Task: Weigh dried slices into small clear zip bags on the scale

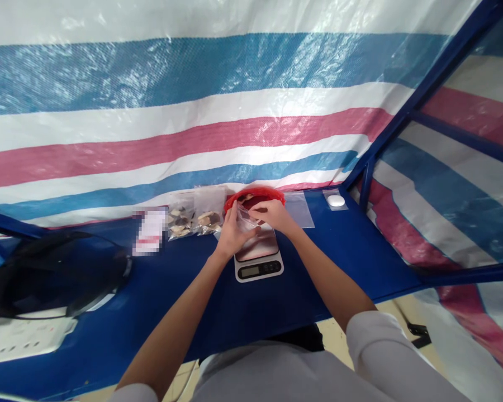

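Observation:
Above a white kitchen scale (259, 269), both hands are on a clear plastic bag (245, 219). My left hand (233, 234) grips the bag's left side with its fingers curled round it. At the bag's other side, my right hand (274, 215) pinches the plastic near its upper edge. Right behind the hands sits a red plastic bag (255, 193), opened wide, with some brownish pieces inside. What the clear bag contains, if anything, I cannot make out.
To the left stand two clear bags of dried slices (180, 220) (208, 219) and a blurred paper (150, 230). A flat clear bag (302, 211) and a small bag with a white oval thing (336, 200) lie right. A black round object (54, 273) and a power strip (25, 339) are far left.

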`<state>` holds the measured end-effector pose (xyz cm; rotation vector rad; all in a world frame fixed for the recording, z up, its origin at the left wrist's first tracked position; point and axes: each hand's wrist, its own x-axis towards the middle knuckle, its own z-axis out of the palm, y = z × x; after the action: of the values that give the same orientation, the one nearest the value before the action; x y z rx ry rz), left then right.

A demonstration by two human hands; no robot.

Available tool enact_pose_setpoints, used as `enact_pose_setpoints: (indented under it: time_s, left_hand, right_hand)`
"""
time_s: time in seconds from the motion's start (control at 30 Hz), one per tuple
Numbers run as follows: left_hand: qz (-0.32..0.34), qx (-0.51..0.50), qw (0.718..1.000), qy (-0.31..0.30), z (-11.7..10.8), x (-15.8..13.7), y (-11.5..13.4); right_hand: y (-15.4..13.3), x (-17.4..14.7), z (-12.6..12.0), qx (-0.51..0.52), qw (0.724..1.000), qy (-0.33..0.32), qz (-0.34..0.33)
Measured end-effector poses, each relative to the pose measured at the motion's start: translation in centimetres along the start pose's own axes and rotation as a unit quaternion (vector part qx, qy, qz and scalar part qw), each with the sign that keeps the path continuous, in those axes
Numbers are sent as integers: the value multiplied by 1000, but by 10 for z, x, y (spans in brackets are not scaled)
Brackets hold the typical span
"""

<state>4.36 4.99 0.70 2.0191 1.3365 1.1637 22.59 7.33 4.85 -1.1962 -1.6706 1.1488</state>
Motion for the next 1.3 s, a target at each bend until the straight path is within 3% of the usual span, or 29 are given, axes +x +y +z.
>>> enact_pose_setpoints:
  time_s: [0.2, 0.33, 0.43, 0.63, 0.8, 1.1, 1.3]
  left_hand:
    - [27, 7, 998, 62, -5, 2, 2]
    - [30, 8, 999, 40, -7, 3, 3]
    - [27, 19, 999, 2, -8, 6, 5]
    - [26, 50, 998, -27, -5, 11, 9]
    - [46, 43, 998, -25, -6, 10, 10]
    - [73, 31, 996, -34, -12, 1, -2]
    - [23, 24, 999, -9, -12, 4, 12]
  right_hand:
    - [-2, -4, -7, -65, 998, 8, -13]
    - [-7, -6, -12, -172, 983, 45, -40]
    - [-14, -8, -15, -198, 974, 87, -71]
    - [-27, -9, -12, -165, 980, 2, -110]
    - [-28, -6, -10, -191, 968, -74, -144]
    - [-17, 0, -9, -29, 996, -54, -72]
    - [-15, 2, -3, -11, 992, -64, -110]
